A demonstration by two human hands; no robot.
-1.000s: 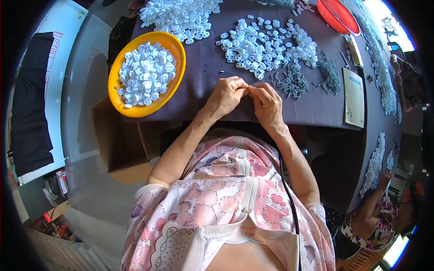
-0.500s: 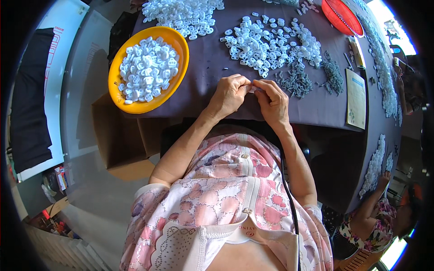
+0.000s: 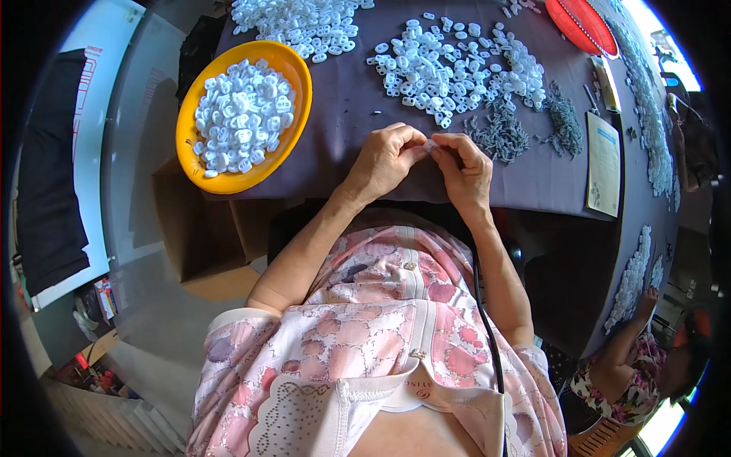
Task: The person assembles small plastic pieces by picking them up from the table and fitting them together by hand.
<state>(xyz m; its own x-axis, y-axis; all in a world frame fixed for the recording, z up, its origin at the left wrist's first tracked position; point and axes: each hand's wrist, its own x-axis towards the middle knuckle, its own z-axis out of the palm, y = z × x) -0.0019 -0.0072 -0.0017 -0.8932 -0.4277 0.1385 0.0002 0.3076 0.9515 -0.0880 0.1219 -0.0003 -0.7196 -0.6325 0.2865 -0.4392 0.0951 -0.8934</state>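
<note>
A dark table (image 3: pixel 335 107) bears one yellow bowl (image 3: pixel 303 87); two hands (image 3: pixel 385 164) (image 3: pixel 467 177) pinch one white piece (image 3: pixel 431 145).

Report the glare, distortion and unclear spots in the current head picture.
Head view: glare blows out patches at upper and lower right; head view: fisheye distortion bows the white panel at left, and the corners go black; head view: deep shadow swallows detail beneath the dark tablecloth; head view: the pale piece between left hand and right hand is too small to make out.
</note>
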